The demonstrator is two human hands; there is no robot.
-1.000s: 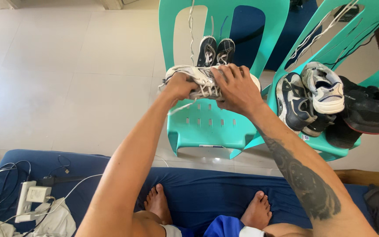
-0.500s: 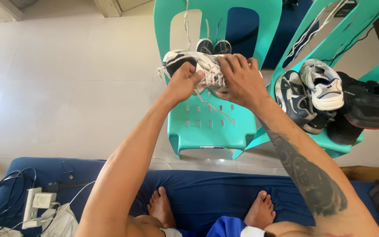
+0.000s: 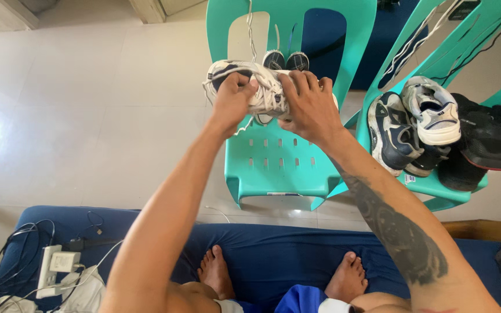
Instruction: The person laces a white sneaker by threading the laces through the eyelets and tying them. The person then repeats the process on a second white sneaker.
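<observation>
Your left hand point(image 3: 231, 101) has shifted up onto the laces, fingers pinched; your right hand point(image 3: 308, 107) clasps the white sneaker point(image 3: 262, 87) (now raised off the teal chair point(image 3: 279, 168)).

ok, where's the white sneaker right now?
Head view, upper centre: the white sneaker is held up by the left hand and right hand, above the seat of the left teal chair, just before a small dark pair.

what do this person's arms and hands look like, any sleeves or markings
Both arms are bare from shoulder to fingertip, with no sleeves, gloves, watch or rings in view. The right forearm carries a large dark tattoo running from near the elbow towards the wrist; the left forearm is unmarked. The left hand and the right hand show no markings.
</observation>
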